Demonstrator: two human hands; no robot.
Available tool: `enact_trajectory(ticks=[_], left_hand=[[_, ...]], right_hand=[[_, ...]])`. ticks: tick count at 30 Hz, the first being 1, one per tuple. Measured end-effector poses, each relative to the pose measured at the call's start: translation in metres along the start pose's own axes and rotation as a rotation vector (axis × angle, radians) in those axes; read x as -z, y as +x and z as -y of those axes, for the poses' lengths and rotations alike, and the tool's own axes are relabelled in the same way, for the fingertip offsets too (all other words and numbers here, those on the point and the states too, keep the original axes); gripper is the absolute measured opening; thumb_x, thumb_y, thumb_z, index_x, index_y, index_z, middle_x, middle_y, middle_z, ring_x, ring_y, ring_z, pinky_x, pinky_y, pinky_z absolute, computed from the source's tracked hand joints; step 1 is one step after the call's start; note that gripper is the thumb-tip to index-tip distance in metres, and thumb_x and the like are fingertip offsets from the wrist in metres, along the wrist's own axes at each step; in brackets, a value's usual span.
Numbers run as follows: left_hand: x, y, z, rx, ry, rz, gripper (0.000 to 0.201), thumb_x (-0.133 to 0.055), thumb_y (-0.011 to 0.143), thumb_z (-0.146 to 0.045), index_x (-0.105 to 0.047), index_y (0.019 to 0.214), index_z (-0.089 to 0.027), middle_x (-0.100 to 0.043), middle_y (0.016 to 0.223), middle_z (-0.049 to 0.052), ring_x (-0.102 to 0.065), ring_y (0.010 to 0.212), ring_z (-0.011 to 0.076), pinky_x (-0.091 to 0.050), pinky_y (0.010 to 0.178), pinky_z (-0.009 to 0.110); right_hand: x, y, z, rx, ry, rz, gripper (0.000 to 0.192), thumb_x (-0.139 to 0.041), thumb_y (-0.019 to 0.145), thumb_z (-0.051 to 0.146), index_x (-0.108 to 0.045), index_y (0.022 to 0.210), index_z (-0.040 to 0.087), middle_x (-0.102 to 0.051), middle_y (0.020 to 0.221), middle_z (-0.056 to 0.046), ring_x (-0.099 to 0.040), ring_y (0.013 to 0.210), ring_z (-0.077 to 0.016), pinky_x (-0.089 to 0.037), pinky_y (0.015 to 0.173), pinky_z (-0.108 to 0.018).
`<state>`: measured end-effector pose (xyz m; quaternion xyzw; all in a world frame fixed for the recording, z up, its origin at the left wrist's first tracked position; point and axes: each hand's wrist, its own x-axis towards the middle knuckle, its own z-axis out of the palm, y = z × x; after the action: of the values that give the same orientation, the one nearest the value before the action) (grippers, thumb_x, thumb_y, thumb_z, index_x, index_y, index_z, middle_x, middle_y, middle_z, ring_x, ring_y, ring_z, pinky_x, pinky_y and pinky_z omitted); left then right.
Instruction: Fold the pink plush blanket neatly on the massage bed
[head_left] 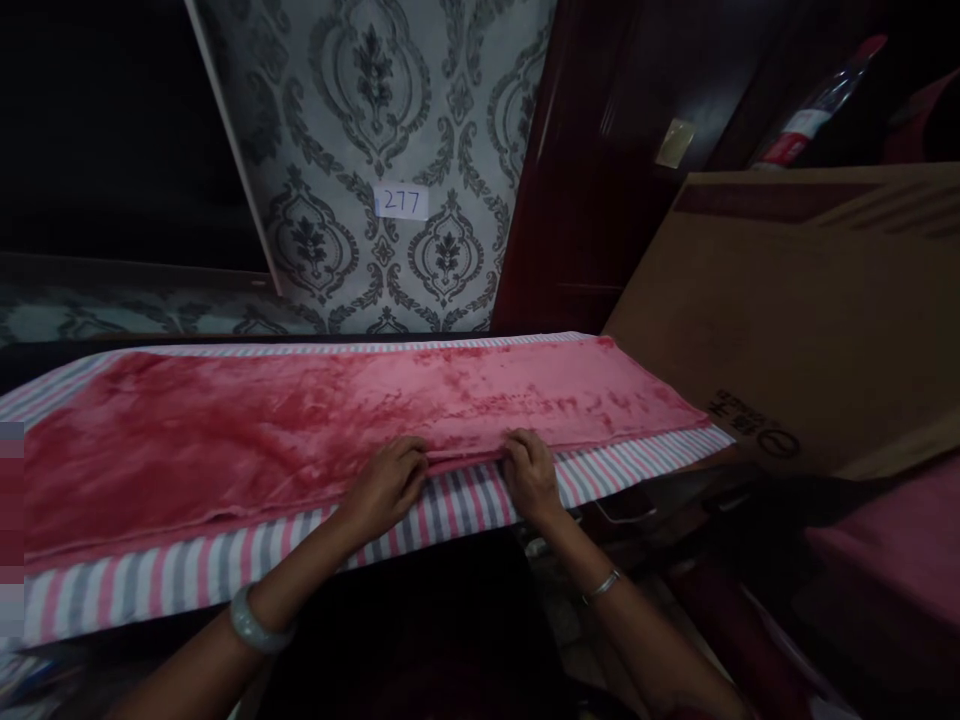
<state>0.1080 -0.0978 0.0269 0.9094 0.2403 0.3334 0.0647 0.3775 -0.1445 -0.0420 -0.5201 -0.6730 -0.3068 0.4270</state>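
Nearest: pale, thick bangle (255, 622) on the left forearm; thin silvery bracelet (601, 586) on the right wrist. Just beyond, the near border of a striped cloth (217, 570) in pink, white and grey. Left grip (386, 485) and right grip (529, 478) a short way apart, fingers curled, each pinching the near edge of the red plush cloth (322, 410). Plush lies lengthwise on the striped cloth, stripes showing along front and back. Its look: short glossy pile, deep red toward the left, paler pink toward the right, with dark blotches (nap lying in different directions, by the look of it). Surface mostly flat, slightly rumpled; near edge shows a fold-like line. Right: large cardboard box (810, 310). Behind: patterned wallpaper (375, 90), card (401, 201) reading 277.
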Motion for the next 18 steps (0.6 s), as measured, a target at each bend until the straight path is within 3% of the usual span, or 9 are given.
enact_trajectory(ticks=[6,11,18], left_hand=[[-0.002,0.000,0.000,0.087,-0.084,0.012,0.013,-0.050,0.090,-0.013,-0.059,0.083,-0.020,-0.067,0.103,0.008,-0.065,0.095,0.0193,-0.054,0.083,0.033],[0.000,0.001,-0.001,0.091,-0.041,0.032,0.013,-0.050,0.091,-0.015,-0.060,0.083,-0.020,-0.068,0.105,0.008,-0.065,0.097,0.0200,-0.054,0.086,0.034],[-0.005,-0.007,-0.001,-0.009,0.142,0.040,0.015,-0.048,0.094,-0.017,-0.064,0.092,-0.018,-0.069,0.108,0.010,-0.064,0.099,0.0225,-0.053,0.087,0.038]], right_hand=[[0.012,-0.008,0.001,0.131,0.142,0.034,0.022,-0.054,0.091,0.010,-0.071,0.096,0.023,-0.064,0.114,-0.009,-0.060,0.105,-0.0211,-0.053,0.085,-0.036],[0.008,-0.004,0.007,0.068,0.094,0.110,0.024,-0.057,0.091,0.014,-0.071,0.108,0.023,-0.065,0.121,-0.013,-0.060,0.110,-0.0248,-0.052,0.090,-0.042],[0.013,0.001,0.005,0.027,0.031,0.135,0.021,-0.052,0.089,0.007,-0.069,0.093,0.019,-0.067,0.113,-0.013,-0.058,0.108,-0.0250,-0.051,0.089,-0.042]])
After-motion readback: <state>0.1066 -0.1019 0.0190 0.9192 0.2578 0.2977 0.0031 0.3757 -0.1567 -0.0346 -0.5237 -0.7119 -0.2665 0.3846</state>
